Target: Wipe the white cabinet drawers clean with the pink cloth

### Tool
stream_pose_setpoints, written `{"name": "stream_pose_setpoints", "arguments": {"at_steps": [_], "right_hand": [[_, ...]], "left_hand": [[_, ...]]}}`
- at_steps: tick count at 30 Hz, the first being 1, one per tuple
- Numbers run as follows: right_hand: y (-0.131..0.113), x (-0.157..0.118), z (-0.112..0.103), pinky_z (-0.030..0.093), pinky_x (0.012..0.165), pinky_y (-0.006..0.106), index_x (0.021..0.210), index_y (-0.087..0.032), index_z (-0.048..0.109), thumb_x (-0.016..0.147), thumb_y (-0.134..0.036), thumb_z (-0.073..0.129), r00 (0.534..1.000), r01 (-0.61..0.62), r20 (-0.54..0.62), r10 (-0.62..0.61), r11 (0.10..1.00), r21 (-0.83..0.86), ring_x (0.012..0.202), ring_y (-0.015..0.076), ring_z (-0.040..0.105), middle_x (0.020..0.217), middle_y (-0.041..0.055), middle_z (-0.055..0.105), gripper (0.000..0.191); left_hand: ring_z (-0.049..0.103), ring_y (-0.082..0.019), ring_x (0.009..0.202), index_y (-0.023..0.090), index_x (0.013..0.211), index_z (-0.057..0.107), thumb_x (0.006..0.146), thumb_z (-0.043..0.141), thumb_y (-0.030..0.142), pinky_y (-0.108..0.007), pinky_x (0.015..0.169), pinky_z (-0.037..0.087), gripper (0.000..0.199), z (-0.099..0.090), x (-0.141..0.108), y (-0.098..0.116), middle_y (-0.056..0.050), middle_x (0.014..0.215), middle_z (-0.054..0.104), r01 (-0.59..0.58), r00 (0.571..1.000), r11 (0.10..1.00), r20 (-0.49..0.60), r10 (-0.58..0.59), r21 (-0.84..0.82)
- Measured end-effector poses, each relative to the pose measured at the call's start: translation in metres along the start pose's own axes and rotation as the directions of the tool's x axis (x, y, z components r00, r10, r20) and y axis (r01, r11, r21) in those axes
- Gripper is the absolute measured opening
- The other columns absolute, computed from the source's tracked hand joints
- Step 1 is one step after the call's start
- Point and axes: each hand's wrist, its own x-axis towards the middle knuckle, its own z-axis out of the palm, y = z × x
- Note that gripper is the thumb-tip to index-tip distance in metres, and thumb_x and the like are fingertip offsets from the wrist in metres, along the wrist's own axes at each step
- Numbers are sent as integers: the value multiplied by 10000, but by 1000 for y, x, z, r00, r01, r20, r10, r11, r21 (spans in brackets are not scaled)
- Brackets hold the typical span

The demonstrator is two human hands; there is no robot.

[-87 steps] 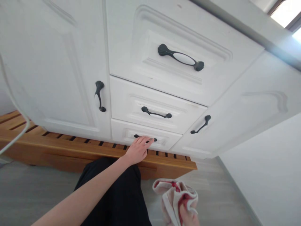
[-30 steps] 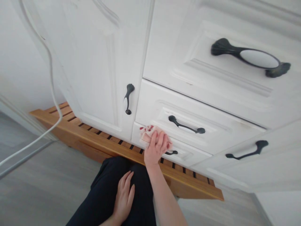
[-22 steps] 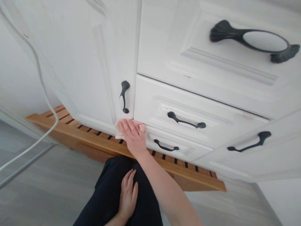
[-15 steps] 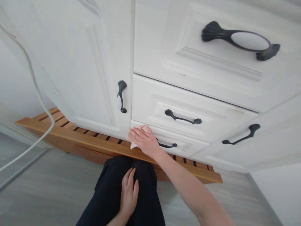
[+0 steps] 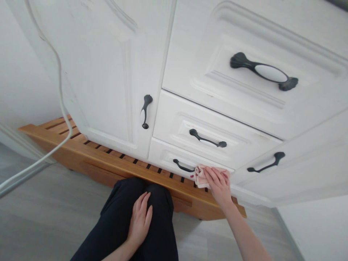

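Note:
A pink cloth [image 5: 200, 176] is under my right hand [image 5: 217, 180], which presses it against the right part of the lowest white drawer [image 5: 163, 155]. Part of the cloth hangs toward the wooden slats, and a small dark red spot shows at its left edge. Just left of the cloth is the drawer's black handle [image 5: 182, 166]. My left hand [image 5: 140, 219] rests flat on my dark trousers [image 5: 108, 226], fingers stretched out, holding nothing.
The white cabinet stands on a slatted wooden bench [image 5: 78, 155]. Black handles stick out from the middle drawer [image 5: 208, 138], the top drawer [image 5: 261, 70], the left door [image 5: 146, 111] and the right door [image 5: 266, 163]. A white cable [image 5: 60, 83] hangs at the left.
My right hand has moved the pink cloth to the right along the lowest drawer, from left of its handle to right of it. My left hand stays on my lap. The view has shifted slightly.

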Motion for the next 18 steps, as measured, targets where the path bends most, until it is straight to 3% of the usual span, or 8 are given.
{"name": "stream_pose_setpoints", "arguments": {"at_steps": [4,8,10,12,15,18], "right_hand": [[9,-45,13,361,1045,505,1435,-372,534,917,-70,461,992,-118,-42,118,993,-4,1275,302,533,1433,64,593,604],[-32,-46,17,485,881,438,1381,-310,594,820,17,416,970,-210,-77,229,957,198,1085,266,597,1258,109,646,673],[-65,-20,6,498,861,396,1405,-306,565,802,31,408,977,-146,-103,188,934,325,1071,236,594,1211,95,643,708],[-97,24,-12,459,961,441,1446,-334,516,861,-10,435,967,-48,-218,132,935,352,1166,246,555,1268,91,619,673],[-133,105,-29,370,1073,446,1488,-361,459,939,-87,516,864,33,-484,139,944,328,1234,238,516,1282,84,616,616],[-155,172,-15,307,1115,417,1469,-399,477,957,-173,587,772,-18,-608,184,963,267,1245,226,501,1321,54,616,570]], "left_hand": [[468,-281,1325,214,1387,500,983,401,369,-566,1152,405,444,2,-1,0,-124,1395,507,-12,1000,1000,-4,12,1],[472,-277,1317,219,1392,496,987,397,359,-563,1146,413,440,5,-2,-1,-123,1395,503,-14,1000,1000,-11,14,7],[475,-274,1315,218,1389,500,987,397,356,-562,1140,420,437,6,-3,-1,-122,1394,505,-18,1000,1000,-13,18,11],[474,-273,1317,217,1385,504,988,394,358,-562,1137,424,435,6,-3,-2,-121,1392,507,-25,1000,1000,-17,25,16],[469,-268,1320,215,1388,498,994,384,357,-562,1138,422,434,6,-4,-3,-121,1393,505,-31,999,999,-18,31,24],[463,-265,1323,217,1394,487,1000,377,353,-563,1135,425,432,5,-3,-6,-120,1394,503,-28,999,999,-14,29,35]]}}
